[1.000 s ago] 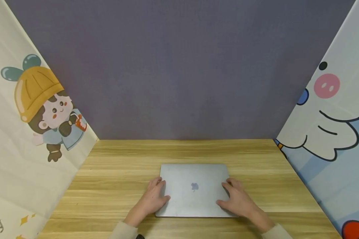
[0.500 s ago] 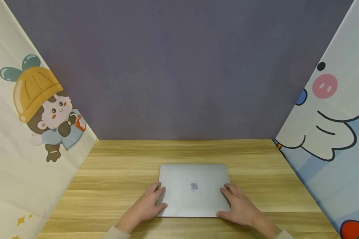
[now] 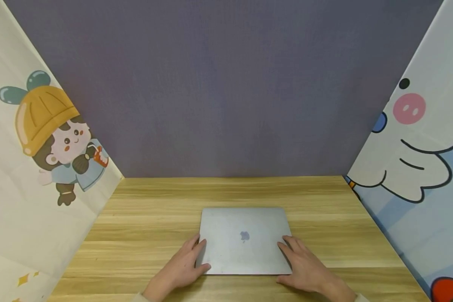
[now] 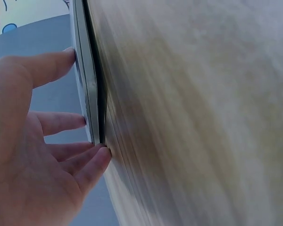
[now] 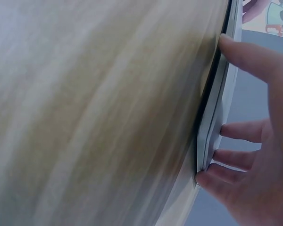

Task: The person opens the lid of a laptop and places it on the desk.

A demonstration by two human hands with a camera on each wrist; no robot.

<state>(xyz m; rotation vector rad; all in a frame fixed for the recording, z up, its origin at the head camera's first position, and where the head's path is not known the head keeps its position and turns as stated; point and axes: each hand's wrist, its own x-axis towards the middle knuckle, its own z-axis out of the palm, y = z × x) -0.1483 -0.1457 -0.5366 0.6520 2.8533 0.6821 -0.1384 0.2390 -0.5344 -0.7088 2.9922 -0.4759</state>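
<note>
A closed silver laptop point(image 3: 245, 251) with an apple logo lies flat on the wooden table. My left hand point(image 3: 181, 266) rests at its left side, thumb on the lid near the front edge. Fingertips of that hand touch the side and corner of the laptop in the left wrist view. At the opposite side is my right hand point(image 3: 307, 268), its thumb against the front edge. Its other fingers touch the lid and the right side, as the right wrist view shows. Both hands have spread, loosely bent fingers. The laptop's underside is hidden.
The wooden table point(image 3: 143, 209) reaches back to a grey-purple panel point(image 3: 226, 92). Cartoon-printed sheets flank it: a cream one point(image 3: 19, 201) on the left and a white-and-blue one point(image 3: 415, 218) on the right.
Both hands have slid along the laptop's sides towards its front edge. My right thumb has moved from the lid to the front edge. The laptop stays closed and nearly in place.
</note>
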